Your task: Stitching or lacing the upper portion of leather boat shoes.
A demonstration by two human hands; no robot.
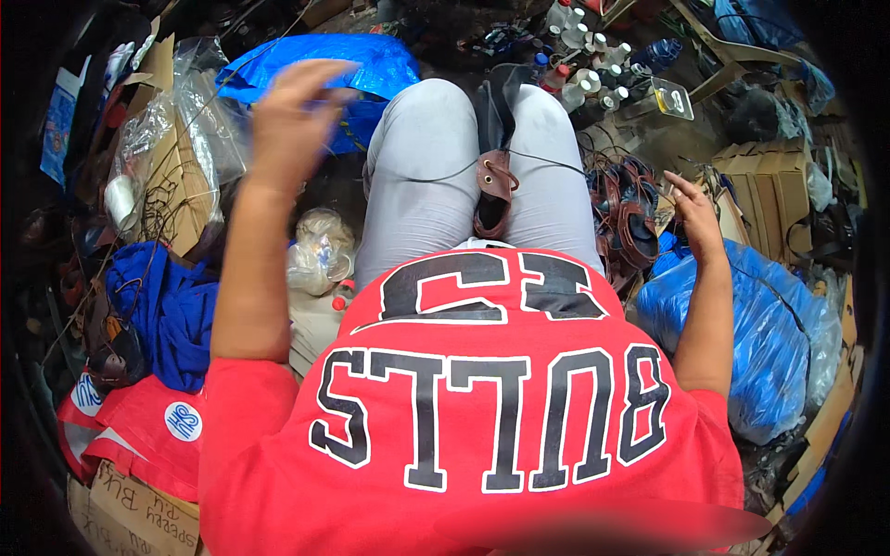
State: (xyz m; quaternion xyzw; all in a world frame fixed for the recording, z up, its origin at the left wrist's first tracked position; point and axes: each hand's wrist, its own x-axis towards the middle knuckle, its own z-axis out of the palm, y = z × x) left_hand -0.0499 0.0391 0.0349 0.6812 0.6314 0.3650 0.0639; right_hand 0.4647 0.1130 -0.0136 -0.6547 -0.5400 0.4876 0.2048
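Note:
A brown leather shoe (494, 190) with a lace in its eyelets is held between my grey-trousered knees. A thin dark thread (422, 179) runs out from it across both thighs. My left hand (298, 122) is raised outside the left knee, in front of a blue plastic bag (380, 60); motion smears its fingers. To the right of the right knee is my right hand (693, 218), beside a pile of brown shoes (630, 218). Its index finger points outward and the other fingers curl inward. Whether the thread reaches either hand cannot be made out.
Several small bottles (575, 83) stand ahead of the right knee. A cardboard box (765, 181) and a large blue plastic bag (732, 343) are at right. Blue cloth (162, 301), a red bag (148, 422) and clear plastic wrapping (199, 111) crowd the left side.

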